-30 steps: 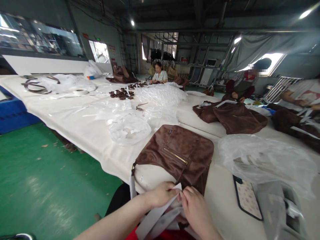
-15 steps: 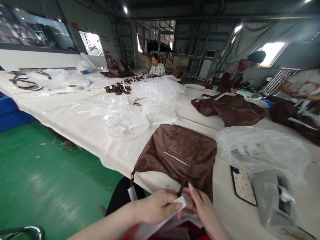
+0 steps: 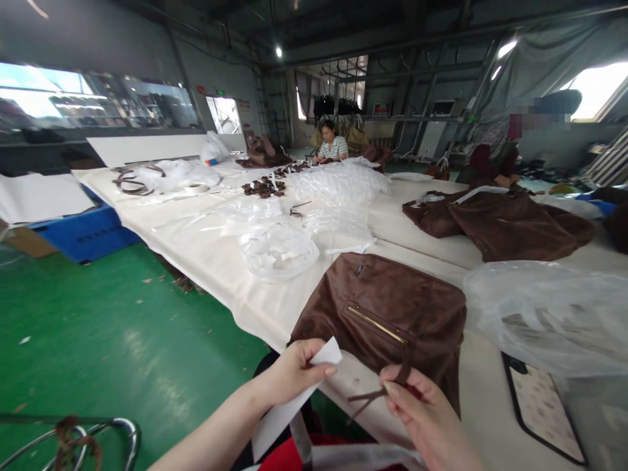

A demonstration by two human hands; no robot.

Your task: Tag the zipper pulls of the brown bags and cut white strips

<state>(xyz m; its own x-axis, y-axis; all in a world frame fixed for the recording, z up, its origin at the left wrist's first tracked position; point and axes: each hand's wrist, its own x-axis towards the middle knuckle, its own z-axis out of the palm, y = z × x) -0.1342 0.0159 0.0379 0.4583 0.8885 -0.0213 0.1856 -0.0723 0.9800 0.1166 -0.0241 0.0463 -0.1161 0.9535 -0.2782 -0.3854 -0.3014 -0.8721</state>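
Note:
A brown leather handbag (image 3: 422, 307) lies on the near edge of the table, its gold zipper (image 3: 377, 324) facing up. My left hand (image 3: 289, 376) is closed on a white strip (image 3: 282, 425) of paper-like material; one end sticks up past the thumb and the rest hangs below. With its fingertips, my right hand (image 3: 424, 409) pinches a thin brown strap (image 3: 366, 398) in front of the bag. Two narrow ends of this strap point left out of the fingers. Its upper part runs up against the bag's front.
A phone (image 3: 542, 409) and a clear plastic bag (image 3: 554, 314) lie to the right. Other brown bags (image 3: 520, 222) sit farther back. Plastic wrapping (image 3: 279, 248) and small brown pieces (image 3: 265, 186) cover the middle of the white table (image 3: 210, 261). A person (image 3: 333, 142) sits at the far end.
My hands have moved apart. The left hand has drawn the white strip left, while the right now pinches the brown strap with its ends showing. The view has swung left.

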